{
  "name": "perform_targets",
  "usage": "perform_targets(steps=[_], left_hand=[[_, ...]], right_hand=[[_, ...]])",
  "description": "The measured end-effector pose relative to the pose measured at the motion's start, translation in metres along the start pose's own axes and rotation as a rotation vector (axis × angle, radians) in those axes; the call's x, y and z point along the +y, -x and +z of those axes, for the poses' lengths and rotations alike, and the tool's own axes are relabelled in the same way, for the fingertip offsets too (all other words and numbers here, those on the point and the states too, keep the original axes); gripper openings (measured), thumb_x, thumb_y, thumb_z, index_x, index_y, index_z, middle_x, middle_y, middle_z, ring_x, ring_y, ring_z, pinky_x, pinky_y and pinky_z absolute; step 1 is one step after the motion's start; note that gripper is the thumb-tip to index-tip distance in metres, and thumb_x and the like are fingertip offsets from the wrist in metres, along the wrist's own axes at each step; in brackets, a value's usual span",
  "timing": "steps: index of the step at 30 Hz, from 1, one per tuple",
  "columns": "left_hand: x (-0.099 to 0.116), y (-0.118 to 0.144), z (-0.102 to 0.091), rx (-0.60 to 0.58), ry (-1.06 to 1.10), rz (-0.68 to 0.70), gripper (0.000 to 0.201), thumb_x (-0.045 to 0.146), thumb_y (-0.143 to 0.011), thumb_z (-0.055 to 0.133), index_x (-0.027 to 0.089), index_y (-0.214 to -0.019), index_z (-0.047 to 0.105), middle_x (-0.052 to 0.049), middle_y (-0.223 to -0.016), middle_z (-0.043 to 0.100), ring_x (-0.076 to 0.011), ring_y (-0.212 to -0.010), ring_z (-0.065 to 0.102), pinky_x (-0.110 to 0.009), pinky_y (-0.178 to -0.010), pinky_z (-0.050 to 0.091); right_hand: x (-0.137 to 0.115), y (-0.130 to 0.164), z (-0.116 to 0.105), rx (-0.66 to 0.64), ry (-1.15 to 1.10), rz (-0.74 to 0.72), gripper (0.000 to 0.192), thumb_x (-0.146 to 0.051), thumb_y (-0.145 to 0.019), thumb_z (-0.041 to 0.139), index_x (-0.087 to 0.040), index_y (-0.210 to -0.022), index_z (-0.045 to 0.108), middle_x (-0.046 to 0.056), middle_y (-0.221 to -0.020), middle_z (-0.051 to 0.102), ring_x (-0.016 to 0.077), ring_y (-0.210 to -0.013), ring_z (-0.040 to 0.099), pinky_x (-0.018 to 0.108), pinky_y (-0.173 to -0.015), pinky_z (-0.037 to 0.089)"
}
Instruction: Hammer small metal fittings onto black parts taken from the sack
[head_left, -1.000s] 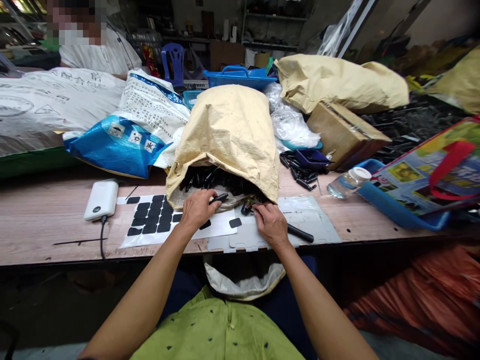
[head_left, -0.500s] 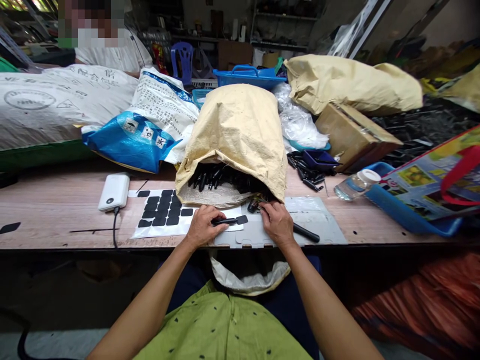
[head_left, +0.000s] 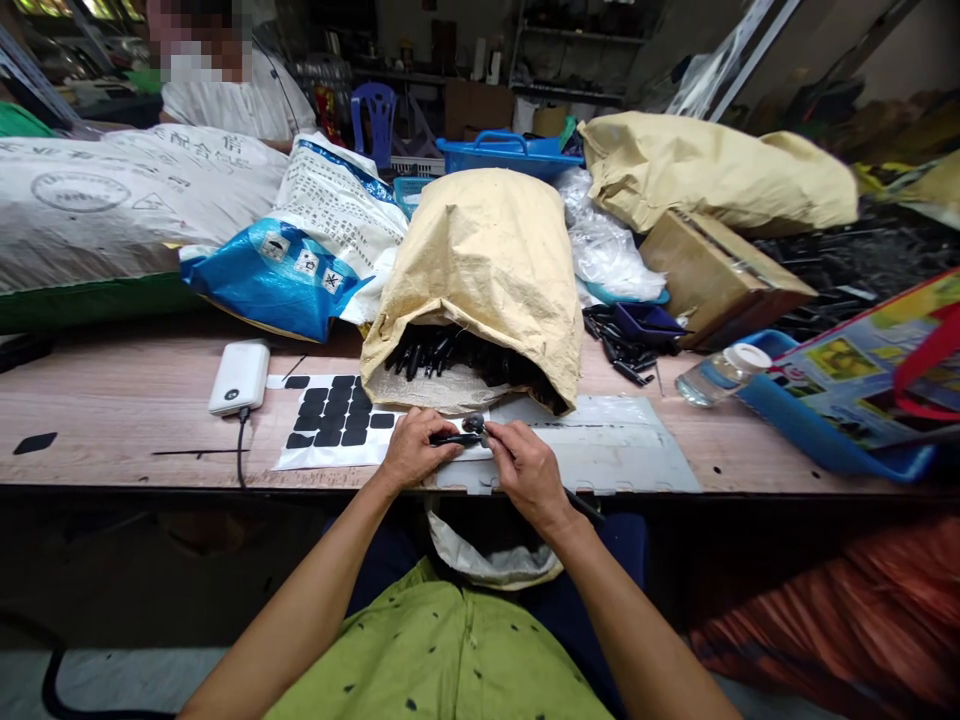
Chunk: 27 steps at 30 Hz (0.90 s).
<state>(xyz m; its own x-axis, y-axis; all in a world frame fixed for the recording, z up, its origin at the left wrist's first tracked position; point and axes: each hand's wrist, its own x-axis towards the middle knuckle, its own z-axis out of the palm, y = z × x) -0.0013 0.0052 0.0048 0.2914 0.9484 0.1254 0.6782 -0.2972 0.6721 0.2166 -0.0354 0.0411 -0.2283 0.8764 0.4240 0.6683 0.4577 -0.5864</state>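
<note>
My left hand (head_left: 417, 448) is closed on a slim black plastic piece (head_left: 450, 439) that points right. My right hand (head_left: 529, 470) grips a black-handled tool; its dark rounded head (head_left: 473, 424) sits right by the tip of the piece, and the handle's end shows below my wrist. Whether head and piece touch, I cannot tell. Just behind both hands lies a tan sack (head_left: 480, 250), its mouth facing me and full of similar black pieces (head_left: 431, 355). A white sheet with black rounded stickers (head_left: 330, 410) lies left of my left hand.
Left on the table is a white power bank (head_left: 240, 377) with a cable. A grey board (head_left: 622, 450) lies under my hands and to the right. Further right stand a clear bottle (head_left: 722, 373) and a blue tray (head_left: 825, 435). An open sack (head_left: 491, 570) hangs at my lap.
My right hand has moved left with the tool, bringing its head to the tip of the black piece. The black sticker at that tip is now out of sight. The view has shifted slightly.
</note>
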Motion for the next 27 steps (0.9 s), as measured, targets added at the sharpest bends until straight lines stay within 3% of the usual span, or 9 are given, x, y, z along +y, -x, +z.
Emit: perform_targets(steps=[5, 10, 15, 19, 27], left_hand=[[-0.001, 0.000, 0.000, -0.003, 0.006, 0.008, 0.022, 0.038, -0.080, 0.080, 0.029, -0.100, 0.079, -0.002, -0.097, 0.070, -0.0230, -0.098, 0.054, -0.036, -0.089, 0.039], [0.000, 0.000, 0.000, 0.009, 0.005, 0.015, 0.021, 0.038, -0.081, 0.078, 0.028, -0.100, 0.079, -0.002, -0.095, 0.070, -0.0223, -0.097, 0.054, -0.036, -0.087, 0.040], [0.000, 0.000, 0.001, 0.013, -0.013, 0.004, 0.021, 0.036, -0.079, 0.080, 0.029, -0.099, 0.079, -0.001, -0.096, 0.071, -0.0228, -0.098, 0.054, -0.036, -0.088, 0.039], [0.000, 0.000, 0.001, 0.015, -0.010, -0.001, 0.021, 0.038, -0.079, 0.080, 0.029, -0.098, 0.079, -0.001, -0.096, 0.071, -0.0230, -0.098, 0.054, -0.036, -0.087, 0.039], [0.004, 0.000, -0.003, -0.007, 0.007, -0.026, 0.022, 0.032, -0.075, 0.081, 0.026, -0.095, 0.075, 0.000, -0.098, 0.071, -0.0233, -0.099, 0.055, -0.037, -0.088, 0.039]], right_hand=[[-0.008, 0.005, 0.006, 0.015, 0.028, -0.032, 0.030, -0.023, -0.102, 0.047, -0.020, -0.127, 0.064, 0.008, -0.099, 0.066, 0.0215, -0.096, 0.063, 0.033, -0.088, 0.052], [-0.008, 0.007, 0.009, -0.079, 0.127, -0.040, 0.027, -0.020, -0.101, 0.049, -0.021, -0.122, 0.067, 0.008, -0.098, 0.066, 0.0213, -0.095, 0.062, 0.032, -0.086, 0.052], [-0.006, 0.008, 0.002, 0.006, 0.141, -0.004, 0.030, -0.024, -0.103, 0.047, -0.020, -0.126, 0.065, 0.008, -0.098, 0.066, 0.0216, -0.096, 0.062, 0.033, -0.089, 0.051], [-0.004, 0.012, 0.001, -0.033, 0.157, 0.009, 0.030, -0.024, -0.103, 0.046, -0.021, -0.124, 0.066, 0.008, -0.098, 0.066, 0.0215, -0.096, 0.062, 0.032, -0.088, 0.050], [0.025, 0.003, -0.012, 0.064, 0.223, 0.056, 0.029, -0.026, -0.101, 0.047, -0.024, -0.121, 0.069, 0.007, -0.103, 0.068, 0.0212, -0.098, 0.062, 0.032, -0.090, 0.050]])
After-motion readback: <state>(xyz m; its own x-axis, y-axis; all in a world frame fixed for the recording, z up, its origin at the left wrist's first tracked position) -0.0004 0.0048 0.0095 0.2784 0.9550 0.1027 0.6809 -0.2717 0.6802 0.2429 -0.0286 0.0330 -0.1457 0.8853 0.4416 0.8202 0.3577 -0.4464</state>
